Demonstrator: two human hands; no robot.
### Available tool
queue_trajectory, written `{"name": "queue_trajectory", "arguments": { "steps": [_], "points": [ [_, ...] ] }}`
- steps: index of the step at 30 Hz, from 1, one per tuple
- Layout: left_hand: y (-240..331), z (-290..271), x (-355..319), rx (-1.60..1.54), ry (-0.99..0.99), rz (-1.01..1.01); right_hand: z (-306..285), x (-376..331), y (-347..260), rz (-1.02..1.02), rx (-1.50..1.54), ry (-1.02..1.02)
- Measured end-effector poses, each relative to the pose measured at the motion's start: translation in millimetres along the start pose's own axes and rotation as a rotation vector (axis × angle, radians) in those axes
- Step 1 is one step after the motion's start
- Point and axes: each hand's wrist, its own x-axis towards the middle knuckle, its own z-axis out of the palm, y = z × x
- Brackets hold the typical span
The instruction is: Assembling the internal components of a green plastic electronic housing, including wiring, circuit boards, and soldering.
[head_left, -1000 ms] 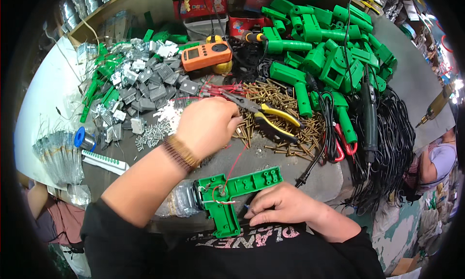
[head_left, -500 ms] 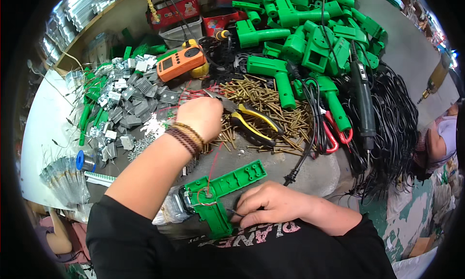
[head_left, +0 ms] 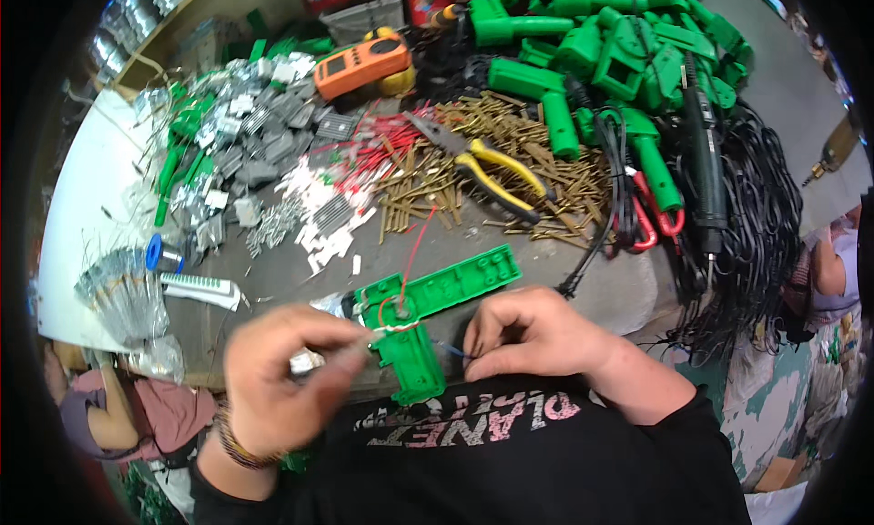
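Observation:
In front of me lies an open green plastic housing half [head_left: 414, 366], L-shaped like a pistol handle. A red wire [head_left: 415, 252] and a white wire [head_left: 401, 327] come out near its bend. Left of the housing is my left hand [head_left: 296, 366], somewhat blurred, thumb and fingertips pinched together by the white wire's end; whatever sits between them is too small to make out. On the housing's right side my right hand [head_left: 542, 338] pinches a thin dark wire [head_left: 448, 347] between thumb and fingers.
Beyond the housing lie white sleeves [head_left: 323, 238], brass rods [head_left: 410, 202], yellow-black pliers [head_left: 501, 174] and grey metal parts [head_left: 273, 142]. An orange meter [head_left: 362, 67] stands behind. Green housings [head_left: 583, 47] are heaped far right, beside a black electric screwdriver [head_left: 703, 161] and black cables [head_left: 760, 206].
My left hand has come back from the small-parts pile to the housing's left side, uncovering the white sleeves and red wires. My right hand still pinches the dark wire. The view has shifted.

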Motion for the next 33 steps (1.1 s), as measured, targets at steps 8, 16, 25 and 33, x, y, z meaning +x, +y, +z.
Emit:
{"name": "queue_trajectory", "arguments": {
  "steps": [8, 16, 25, 33],
  "points": [
    [-4, 37, -26, -0.61, 0.045, -0.287, 16, -5, -38, 0.05, 0.027, 0.035],
    [-6, 46, -34, -0.993, 0.028, -0.381, 35, -6, -51, -0.121, -0.267, 0.171],
    [-4, 43, -38, -0.908, -0.029, -0.373, 42, -5, -53, -0.126, -0.354, 0.209],
    [-5, 47, -41, -0.683, -0.003, -0.312, 44, -8, -49, -0.195, -0.387, 0.228]
  ]
}}
